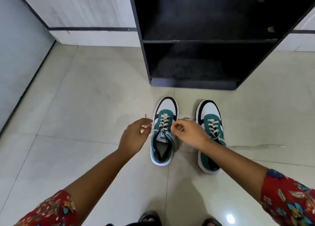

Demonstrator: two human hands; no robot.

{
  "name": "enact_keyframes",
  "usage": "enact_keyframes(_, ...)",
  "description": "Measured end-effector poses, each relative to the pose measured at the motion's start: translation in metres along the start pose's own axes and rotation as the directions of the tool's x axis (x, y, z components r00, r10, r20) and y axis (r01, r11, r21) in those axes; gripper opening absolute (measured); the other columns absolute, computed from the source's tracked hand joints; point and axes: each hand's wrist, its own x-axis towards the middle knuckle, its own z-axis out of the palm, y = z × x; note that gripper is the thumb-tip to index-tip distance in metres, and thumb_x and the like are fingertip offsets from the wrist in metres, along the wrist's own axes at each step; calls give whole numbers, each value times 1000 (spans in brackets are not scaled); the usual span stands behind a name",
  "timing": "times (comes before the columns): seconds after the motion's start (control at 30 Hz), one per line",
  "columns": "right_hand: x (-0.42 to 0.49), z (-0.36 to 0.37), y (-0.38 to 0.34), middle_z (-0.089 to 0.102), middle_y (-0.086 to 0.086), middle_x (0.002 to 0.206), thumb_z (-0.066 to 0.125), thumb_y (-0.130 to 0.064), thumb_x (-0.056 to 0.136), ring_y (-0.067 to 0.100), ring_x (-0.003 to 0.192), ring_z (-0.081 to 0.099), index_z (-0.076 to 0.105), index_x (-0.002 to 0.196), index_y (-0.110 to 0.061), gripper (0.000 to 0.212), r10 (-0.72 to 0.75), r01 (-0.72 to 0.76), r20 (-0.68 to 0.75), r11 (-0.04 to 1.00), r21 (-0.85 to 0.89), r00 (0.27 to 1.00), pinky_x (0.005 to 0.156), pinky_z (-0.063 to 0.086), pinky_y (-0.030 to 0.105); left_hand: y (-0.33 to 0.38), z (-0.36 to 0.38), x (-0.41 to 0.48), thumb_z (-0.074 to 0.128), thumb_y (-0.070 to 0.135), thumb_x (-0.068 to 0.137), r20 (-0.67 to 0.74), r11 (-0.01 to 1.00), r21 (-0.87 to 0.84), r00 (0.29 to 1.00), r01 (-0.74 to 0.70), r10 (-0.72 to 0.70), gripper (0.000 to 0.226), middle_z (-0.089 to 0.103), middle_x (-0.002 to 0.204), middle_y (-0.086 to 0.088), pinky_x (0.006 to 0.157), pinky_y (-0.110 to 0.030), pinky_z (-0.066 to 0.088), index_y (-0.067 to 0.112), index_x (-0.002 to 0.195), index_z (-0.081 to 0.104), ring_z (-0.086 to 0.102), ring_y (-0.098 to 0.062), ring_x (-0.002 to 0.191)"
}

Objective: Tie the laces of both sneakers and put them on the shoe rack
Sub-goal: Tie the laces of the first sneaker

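Note:
Two green, white and black sneakers stand side by side on the floor, toes toward the black shoe rack (209, 41). My left hand (136, 137) pinches one loose lace end of the left sneaker (164, 121) at its left side. My right hand (190, 133) pinches the other lace end at its right side. The laces of that shoe are untied. The right sneaker (210, 121) lies partly under my right forearm; its lace ends are hidden.
The rack has two open dark shelves just beyond the shoes. Pale floor tiles (85, 106) spread to the left. A grey wall (20, 46) runs along the left. My sandalled feet (150, 217) show at the bottom edge.

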Motion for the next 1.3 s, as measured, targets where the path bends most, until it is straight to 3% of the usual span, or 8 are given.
enact_keyframes(0.2, -8, 21, 6, 67, -11, 86, 55, -48, 84, 8, 83, 63, 62, 97, -23, 29, 27, -28, -110, 1000, 1, 994, 75, 50, 29, -24, 17, -3, 48, 12, 90, -74, 999, -34, 997, -10, 8, 28, 66, 113, 11, 87, -25, 43, 24, 110, 63, 58, -10, 103)
enact_keyframes(0.33, -15, 29, 20, 63, -12, 84, 59, -40, 84, 10, 86, 63, 62, 104, -22, 27, 2, 3, -77, 997, 74, 997, 78, 46, 28, -30, 28, -9, 45, 4, 89, -7, 991, 10, 991, -132, 132, 40, 56, 116, 19, 84, 0, 31, 25, 121, 56, 47, 3, 104)
enact_keyframes(0.63, -14, 37, 25, 67, 2, 75, 67, -34, 79, 18, 74, 61, 59, 74, -16, 20, 102, -100, 1, 975, 200, 995, 73, 46, 34, -35, 34, -3, 54, 17, 88, -80, 982, 118, 985, -145, 154, 10, 61, 101, 15, 91, -33, 45, 24, 93, 59, 57, -13, 100)
enact_keyframes(0.83, -16, -4, 13, 60, 5, 60, 54, -15, 90, 25, 59, 53, 49, 104, -11, 16, 87, -97, 43, 830, 549, 995, 55, 41, 37, -30, 19, -2, 51, 27, 91, 22, 992, 70, 994, -109, 108, 1, 69, 89, 0, 76, -31, 48, 26, 91, 52, 64, -18, 86)
enact_keyframes(1.0, -24, -38, 12, 59, -5, 61, 53, -27, 89, 18, 60, 57, 59, 94, -26, 8, -19, 19, -291, 1000, 0, 957, 60, 46, 33, -25, 0, 1, 52, 25, 90, -204, 969, 228, 969, -93, 141, 11, 65, 79, -1, 67, -30, 42, 19, 91, 61, 63, -24, 78)
enact_keyframes(1.1, -25, -37, 15, 66, 1, 101, 50, -23, 87, 23, 96, 60, 55, 111, -19, 25, -76, -59, -260, 878, -476, 963, 75, 50, 34, -38, -5, 9, 59, 22, 84, -247, 803, 594, 939, -48, 239, 26, 62, 113, -10, 92, -45, 41, 17, 109, 61, 57, -33, 111)
enact_keyframes(1.2, -20, -24, 14, 60, 1, 121, 51, -20, 86, 22, 111, 53, 56, 116, -20, 30, -142, 72, -146, 912, -404, 979, 88, 49, 36, -41, 4, 12, 53, 23, 83, -106, 871, 469, 970, -145, 218, 45, 50, 137, -10, 103, -43, 35, 16, 128, 52, 45, -31, 128)
enact_keyframes(1.3, -12, -2, 5, 63, -6, 117, 52, -29, 90, 9, 93, 59, 52, 121, -24, 32, -147, 142, -25, 980, -139, 989, 83, 48, 31, -28, 21, 7, 49, 18, 91, 37, 960, 207, 982, -189, 185, 42, 52, 136, -1, 99, -26, 31, 19, 132, 47, 46, -20, 125)
